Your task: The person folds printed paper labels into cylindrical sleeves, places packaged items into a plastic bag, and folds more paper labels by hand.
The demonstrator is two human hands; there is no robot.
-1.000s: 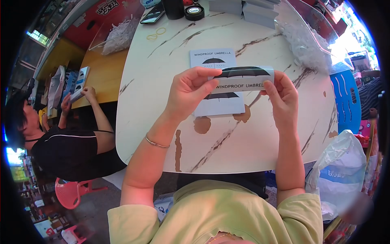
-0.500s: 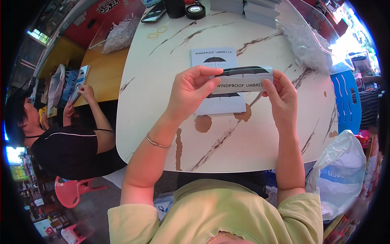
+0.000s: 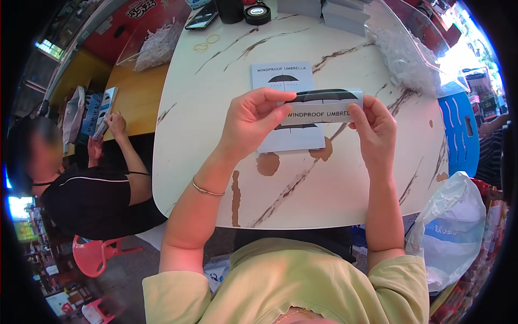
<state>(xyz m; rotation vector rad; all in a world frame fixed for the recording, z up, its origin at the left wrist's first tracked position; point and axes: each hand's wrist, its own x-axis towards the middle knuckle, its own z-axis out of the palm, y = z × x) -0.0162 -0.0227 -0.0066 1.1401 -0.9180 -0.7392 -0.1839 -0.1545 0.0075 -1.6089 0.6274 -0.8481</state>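
My left hand (image 3: 252, 120) pinches the left end of a printed card (image 3: 322, 113) between thumb and fingers. At its right end, my right hand (image 3: 374, 129) grips it the same way. The card is bent over lengthwise, with an umbrella picture on its top part and "WINDPROOF UMBREL..." on the front; my right thumb covers the rest of the word. Beneath and behind it, matching white printed cards (image 3: 291, 141) lie on the marbled table (image 3: 205, 108), partly hidden by my hands and the held card.
Rubber bands (image 3: 206, 43), a phone (image 3: 202, 17) and a black round container (image 3: 257, 14) sit at the back left. Grey folded pieces (image 3: 345, 19) and clear plastic bits (image 3: 402, 62) lie back right. A co-worker (image 3: 89, 197) handles a similar printed item at left.
My hands and the bent card are nearly still. The view has shifted slightly, and the co-worker's held item has tilted a little.
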